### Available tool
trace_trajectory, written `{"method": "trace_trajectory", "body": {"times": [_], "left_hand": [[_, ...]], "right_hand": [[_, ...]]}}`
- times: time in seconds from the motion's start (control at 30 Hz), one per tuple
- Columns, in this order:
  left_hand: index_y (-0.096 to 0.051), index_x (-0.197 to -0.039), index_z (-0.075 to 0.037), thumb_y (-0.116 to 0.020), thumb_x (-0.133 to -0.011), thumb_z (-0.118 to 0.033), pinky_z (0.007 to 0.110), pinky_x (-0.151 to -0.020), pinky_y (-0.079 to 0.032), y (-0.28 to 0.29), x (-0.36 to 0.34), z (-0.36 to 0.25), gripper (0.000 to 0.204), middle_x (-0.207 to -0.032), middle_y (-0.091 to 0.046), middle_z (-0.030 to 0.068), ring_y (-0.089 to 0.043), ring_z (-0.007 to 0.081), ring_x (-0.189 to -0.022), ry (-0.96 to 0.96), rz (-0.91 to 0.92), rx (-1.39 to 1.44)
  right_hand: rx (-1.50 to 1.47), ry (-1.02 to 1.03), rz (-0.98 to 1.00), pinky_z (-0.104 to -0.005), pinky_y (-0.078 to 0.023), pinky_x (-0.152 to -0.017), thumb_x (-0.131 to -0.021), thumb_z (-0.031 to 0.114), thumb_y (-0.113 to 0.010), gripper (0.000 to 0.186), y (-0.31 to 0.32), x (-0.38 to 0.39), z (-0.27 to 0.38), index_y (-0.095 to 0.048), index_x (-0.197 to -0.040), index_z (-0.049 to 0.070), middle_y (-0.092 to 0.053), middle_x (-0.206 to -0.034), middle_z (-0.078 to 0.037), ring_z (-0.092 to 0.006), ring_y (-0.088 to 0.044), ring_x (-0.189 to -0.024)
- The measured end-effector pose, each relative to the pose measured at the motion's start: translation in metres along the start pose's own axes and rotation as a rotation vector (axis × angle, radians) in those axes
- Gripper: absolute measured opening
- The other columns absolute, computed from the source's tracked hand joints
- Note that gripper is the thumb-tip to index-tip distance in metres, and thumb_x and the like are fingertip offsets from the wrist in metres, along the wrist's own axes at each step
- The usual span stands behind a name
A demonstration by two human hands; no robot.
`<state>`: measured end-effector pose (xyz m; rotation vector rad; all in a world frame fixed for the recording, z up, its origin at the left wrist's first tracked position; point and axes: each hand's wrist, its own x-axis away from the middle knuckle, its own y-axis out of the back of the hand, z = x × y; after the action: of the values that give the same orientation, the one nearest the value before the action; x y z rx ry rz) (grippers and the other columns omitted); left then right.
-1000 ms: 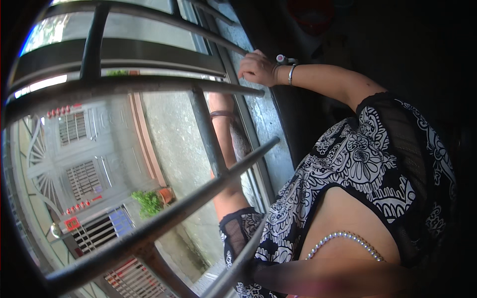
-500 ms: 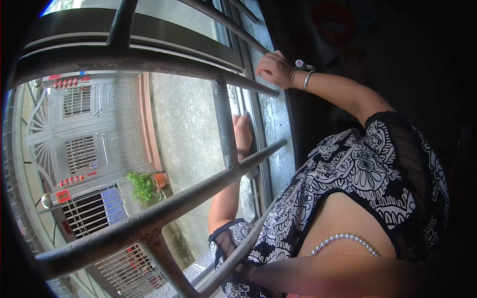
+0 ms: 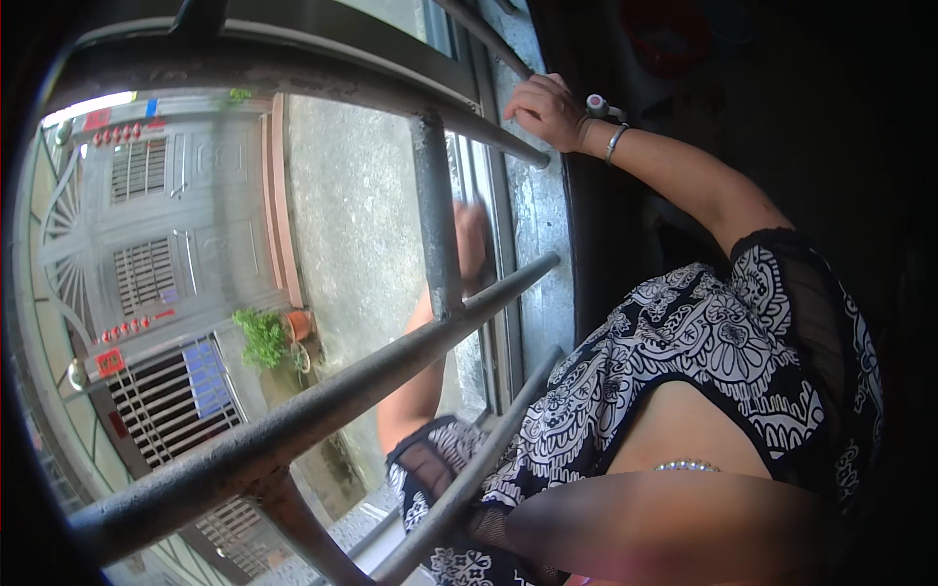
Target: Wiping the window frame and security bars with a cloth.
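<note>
My right hand (image 3: 547, 112) is curled over the end of an upper metal bar (image 3: 484, 34) at the window's inner edge. A silver bangle circles that wrist; a small white, pink-topped fitting (image 3: 598, 104) sits behind it. My left hand (image 3: 469, 239) reaches outside the grille, partly behind a short crossbar (image 3: 437, 215), beside the window rail (image 3: 498, 225). Its fingers are blurred and partly hidden, so I cannot tell what they hold. A long round bar (image 3: 391, 381) crosses over my left arm.
A dark interior with a faint red basin (image 3: 664, 34) lies to the right of the sill (image 3: 542, 215). Across the outdoor passage stand grey double doors (image 3: 210, 195), barred windows (image 3: 166, 410) and a potted plant (image 3: 262, 337). My patterned top fills the lower right.
My left hand has moved down in the picture along the window rail, relative to the bars. The view has shifted slightly; my right hand keeps its place at the upper bar.
</note>
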<state>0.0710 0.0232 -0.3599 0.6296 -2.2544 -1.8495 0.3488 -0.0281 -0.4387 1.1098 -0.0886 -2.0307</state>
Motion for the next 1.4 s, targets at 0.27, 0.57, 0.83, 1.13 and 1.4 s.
{"method": "trace_trajectory", "body": {"times": [0.27, 0.57, 0.83, 1.13, 1.4], "left_hand": [[-0.065, -0.091, -0.012, -0.058, -0.081, -0.008, 0.041, -0.068, -0.042, 0.02, 0.109, -0.017, 0.013, -0.085, -0.059, 0.0085, -0.057, 0.0302, -0.077, 0.457, 0.386, 0.363], [-0.066, -0.087, -0.011, -0.064, -0.08, -0.008, 0.038, -0.076, -0.038, -0.001, 0.097, 0.009, 0.008, -0.084, -0.059, 0.0042, -0.059, 0.0238, -0.083, 0.207, 0.091, 0.094], [-0.069, -0.092, -0.005, -0.066, -0.084, -0.008, 0.041, -0.082, -0.045, -0.001, 0.076, 0.035, 0.009, -0.089, -0.061, 0.0088, -0.061, 0.0267, -0.089, 0.09, 0.065, 0.108], [-0.061, -0.13, -0.009, -0.074, -0.083, -0.01, 0.034, -0.087, -0.051, 0.032, 0.044, 0.098, 0.048, -0.111, -0.064, 0.0087, -0.062, 0.0199, -0.105, 0.267, -0.232, 0.536], [-0.062, -0.119, 0.003, -0.061, -0.091, -0.01, 0.031, -0.071, -0.051, 0.033, 0.024, 0.092, 0.031, -0.093, -0.066, 0.0123, -0.063, 0.0159, -0.081, 0.838, -0.647, 0.719]], "right_hand": [[0.017, 0.067, 0.041, -0.0354, -0.036, -0.085, -0.086, 0.014, -0.056, 0.011, -0.012, -0.006, 0.0, -0.066, -0.083, 0.018, -0.06, -0.086, 0.003, -0.0177, -0.058, -0.088], [0.047, 0.073, 0.071, -0.036, -0.035, -0.083, -0.086, 0.015, -0.057, 0.012, -0.009, 0.002, 0.034, -0.065, -0.079, 0.019, -0.06, -0.084, 0.005, -0.0172, -0.058, -0.088], [0.055, 0.046, 0.08, -0.0378, -0.034, -0.09, -0.089, 0.021, -0.063, 0.007, 0.028, 0.03, 0.059, -0.07, -0.091, 0.019, -0.063, -0.089, 0.002, -0.0191, -0.057, -0.092], [-0.69, -0.176, 0.695, -0.0297, -0.049, -0.062, -0.094, 0.001, -0.056, 0.014, 0.072, 0.094, 0.158, -0.066, -0.104, 0.002, -0.061, -0.084, -0.008, -0.0147, -0.06, -0.068], [-0.41, -0.343, 0.557, -0.0257, -0.048, -0.065, -0.095, 0.015, -0.061, 0.022, 0.017, 0.0, 0.141, -0.065, -0.113, 0.004, -0.059, -0.089, -0.006, -0.0127, -0.056, -0.069]]}}
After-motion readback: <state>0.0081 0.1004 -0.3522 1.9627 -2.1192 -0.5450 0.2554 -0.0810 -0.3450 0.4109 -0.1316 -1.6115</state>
